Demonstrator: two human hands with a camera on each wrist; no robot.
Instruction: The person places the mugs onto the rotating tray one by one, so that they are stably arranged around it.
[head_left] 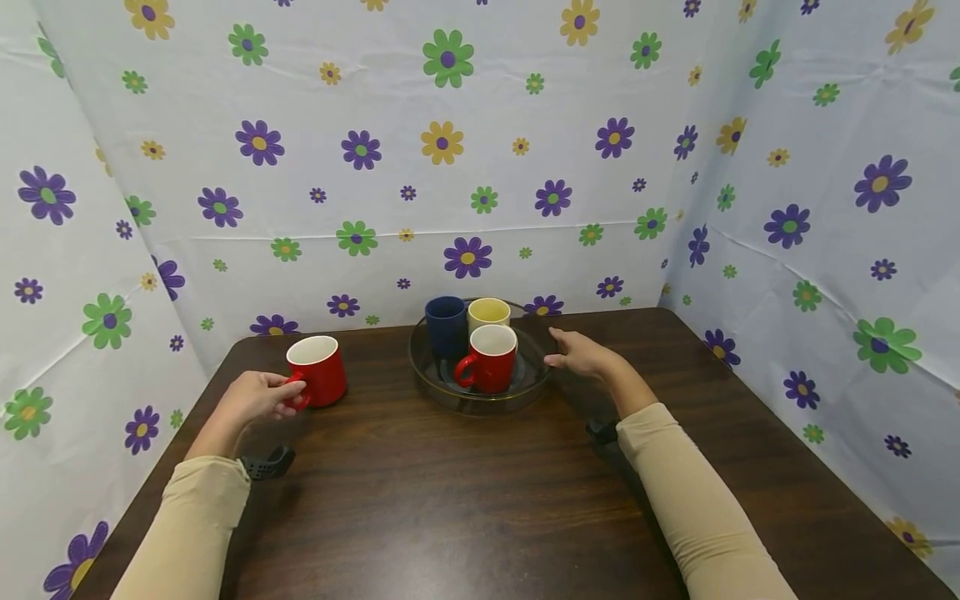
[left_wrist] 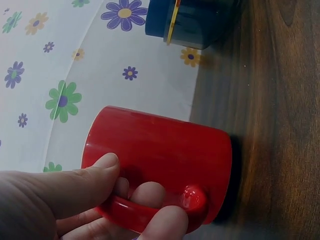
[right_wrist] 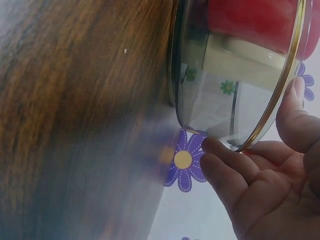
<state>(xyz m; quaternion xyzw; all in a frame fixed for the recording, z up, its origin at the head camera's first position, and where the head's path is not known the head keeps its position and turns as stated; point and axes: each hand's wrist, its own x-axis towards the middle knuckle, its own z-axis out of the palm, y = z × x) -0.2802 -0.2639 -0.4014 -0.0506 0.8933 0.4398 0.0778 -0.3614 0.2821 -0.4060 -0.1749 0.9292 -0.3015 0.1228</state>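
Observation:
My left hand [head_left: 258,398] grips the handle of a red mug [head_left: 318,372] with a white inside, at the left of the table. In the left wrist view the mug's base is close to the wood, and my thumb presses near the handle's top. At the centre back stands a round clear glass bowl [head_left: 480,407] with a gold rim. Inside it are a dark blue cup [head_left: 447,329], a yellow cup [head_left: 489,312] and a second red mug [head_left: 492,363]. My right hand [head_left: 585,354] holds the bowl's right side, thumb at the rim [right_wrist: 272,107] and fingers against the outer wall.
The dark wooden table [head_left: 450,500] ends at a white flowered cloth [head_left: 405,108] behind and along both sides. Black wrist straps [head_left: 267,463] sit at both cuffs. Bare wood lies between the held mug and the bowl.

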